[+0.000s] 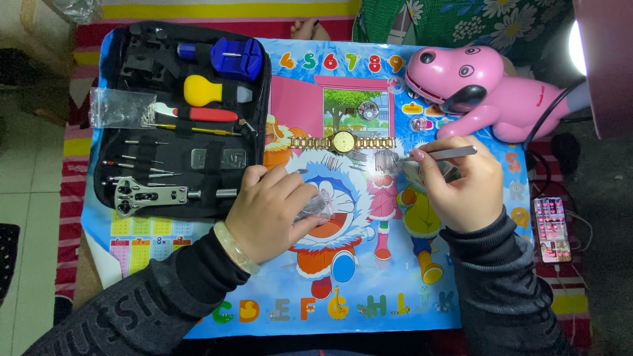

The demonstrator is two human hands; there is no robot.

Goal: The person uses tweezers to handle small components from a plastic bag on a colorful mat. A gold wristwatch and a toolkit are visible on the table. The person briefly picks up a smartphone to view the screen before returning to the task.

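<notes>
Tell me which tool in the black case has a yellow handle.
The bulb-shaped yellow-handled tool, lying just below the blue tool and above the red-handled one; no other tool there has that rounded yellow grip.

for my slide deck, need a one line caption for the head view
Right hand holds tweezers near a gold watch; left hand pinches a clear bag.

Cartoon table point(395, 290), tool case point(178, 118), watch point(343, 142)

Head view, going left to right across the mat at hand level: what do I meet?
Black tool case → left hand pressing a small clear plastic bag → gold watch → right hand holding tweezers → phone off the mat's right edge.
</notes>
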